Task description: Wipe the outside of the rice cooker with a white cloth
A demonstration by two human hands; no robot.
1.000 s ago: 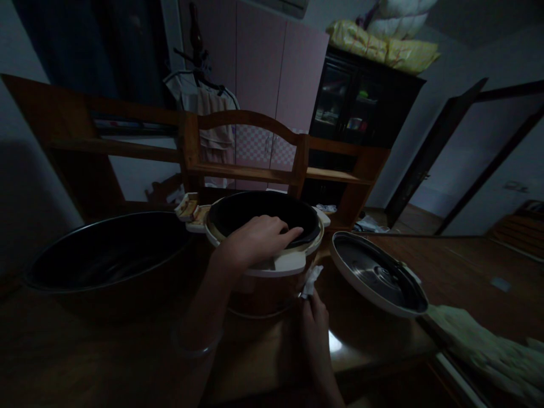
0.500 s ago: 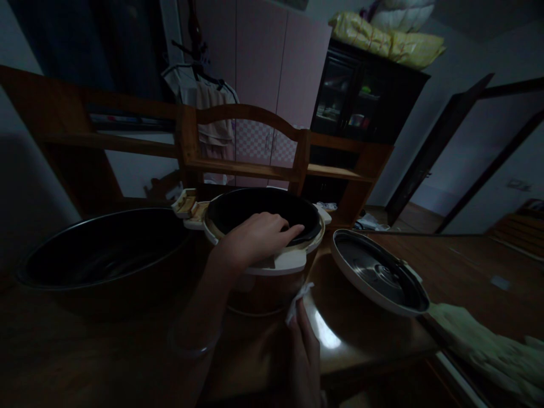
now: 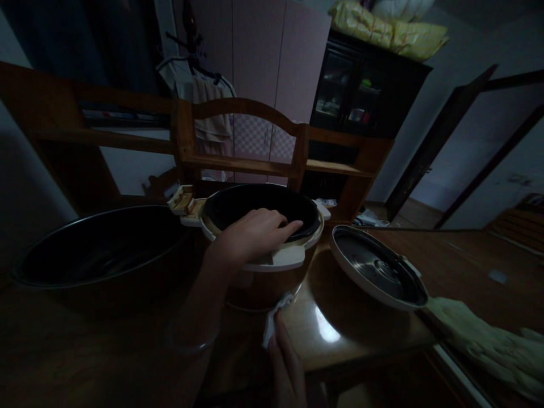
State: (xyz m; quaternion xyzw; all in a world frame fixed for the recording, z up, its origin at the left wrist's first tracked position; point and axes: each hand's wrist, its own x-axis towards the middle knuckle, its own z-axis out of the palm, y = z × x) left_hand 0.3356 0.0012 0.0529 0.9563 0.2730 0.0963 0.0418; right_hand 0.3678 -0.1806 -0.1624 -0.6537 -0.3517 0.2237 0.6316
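Observation:
A rice cooker (image 3: 272,280) with a cream rim and a dark inner pot stands open on a wooden table (image 3: 365,328). My left hand (image 3: 250,235) rests on its near rim, fingers lying over the pot's edge. A thin bangle (image 3: 193,340) circles that wrist. My right hand (image 3: 284,362) is low in front of the cooker and holds a small white cloth (image 3: 274,320) against the table at the cooker's base. The cooker's lid (image 3: 378,266) lies upside down to the right, tilted, its metal inside showing.
A large dark metal basin (image 3: 97,249) sits on the table to the left of the cooker. A pale towel (image 3: 480,340) lies at the right edge. A wooden shelf rack (image 3: 238,164) stands behind. Farther back are a black cabinet (image 3: 361,96) and hanging clothes.
My right hand with the white cloth has slid left and nearer along the cooker's base. My left hand stays on the rim. The view has shifted slightly.

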